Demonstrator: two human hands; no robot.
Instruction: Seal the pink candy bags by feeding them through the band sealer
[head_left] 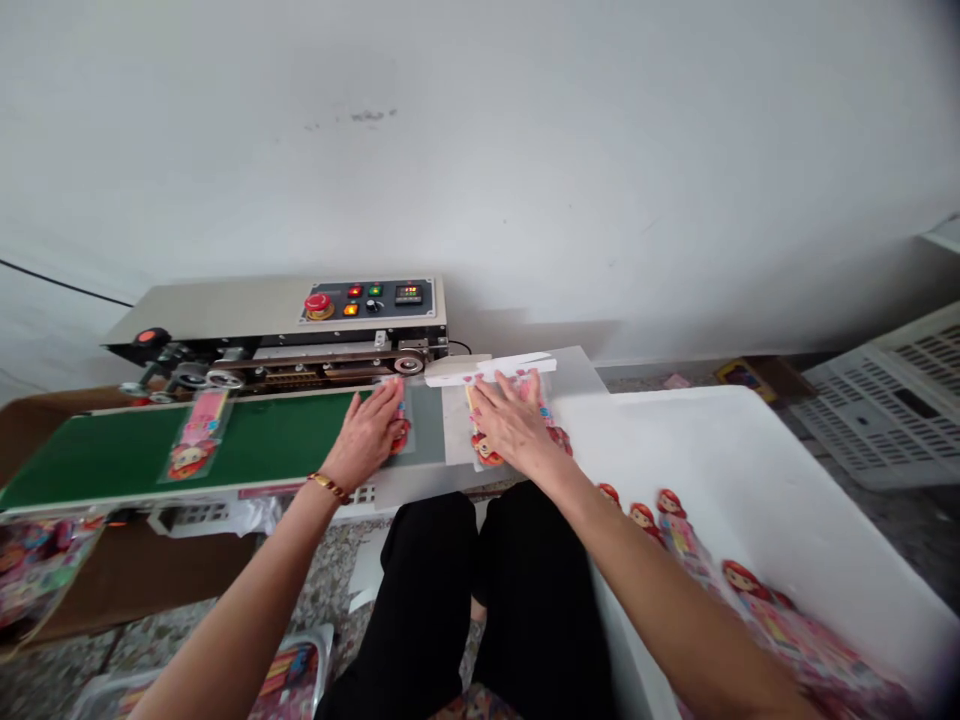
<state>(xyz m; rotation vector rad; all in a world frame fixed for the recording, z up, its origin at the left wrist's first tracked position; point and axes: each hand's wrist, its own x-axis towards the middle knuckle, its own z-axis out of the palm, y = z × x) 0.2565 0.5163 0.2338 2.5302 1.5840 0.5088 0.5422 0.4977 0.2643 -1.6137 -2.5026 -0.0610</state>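
My left hand (366, 436) lies with fingers stretched over a clear packet (407, 434), part of it showing beyond the fingers. This packet is at the right end of the green belt (285, 440), beside the sealing machine's roller. On the white board to the right, my right hand (517, 415) presses down, fingers spread, over clear packets (487, 452) printed with red-haired doll figures. Their upper ends are against a white strip (517, 365). Further left on the belt, another doll packet (196, 440) lies flat, apart from both hands.
The band sealing machine (292, 325) stands behind the belt, with a red stop button (319, 305) and lit switches. A white foam box (705, 430) at right holds several doll packets (787, 620). A brown carton (142, 580) sits below left; a grey crate (892, 400) is far right.
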